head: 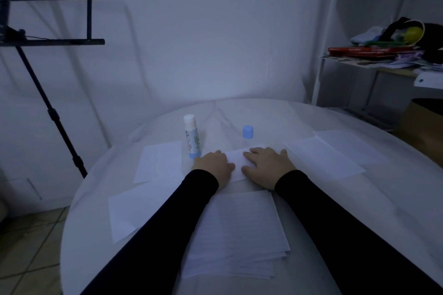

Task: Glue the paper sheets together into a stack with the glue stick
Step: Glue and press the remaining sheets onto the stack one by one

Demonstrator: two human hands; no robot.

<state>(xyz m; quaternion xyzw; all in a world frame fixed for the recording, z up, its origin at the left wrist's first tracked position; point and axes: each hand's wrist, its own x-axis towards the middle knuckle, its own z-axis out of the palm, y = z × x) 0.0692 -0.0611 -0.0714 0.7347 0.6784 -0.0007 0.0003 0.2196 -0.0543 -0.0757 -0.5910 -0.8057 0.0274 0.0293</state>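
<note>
A small white paper sheet (pixel 237 161) lies flat in the middle of the round white table (pixel 359 203). My left hand (pixel 212 166) presses on its left edge, and my right hand (pixel 266 166) rests on its right part; both lie flat with fingers spread, holding nothing. The glue stick (pixel 191 136) stands upright and uncapped just beyond my left hand. Its blue cap (pixel 247 132) stands apart to the right. A pile of lined sheets (pixel 236 232) lies near me between my forearms.
Loose sheets lie at the left (pixel 159 161), near left (pixel 134 208) and right (pixel 323 158) of the table. A black music stand (pixel 50 38) rises at the left. A cluttered shelf (pixel 383 55) stands at the right beside the white wall.
</note>
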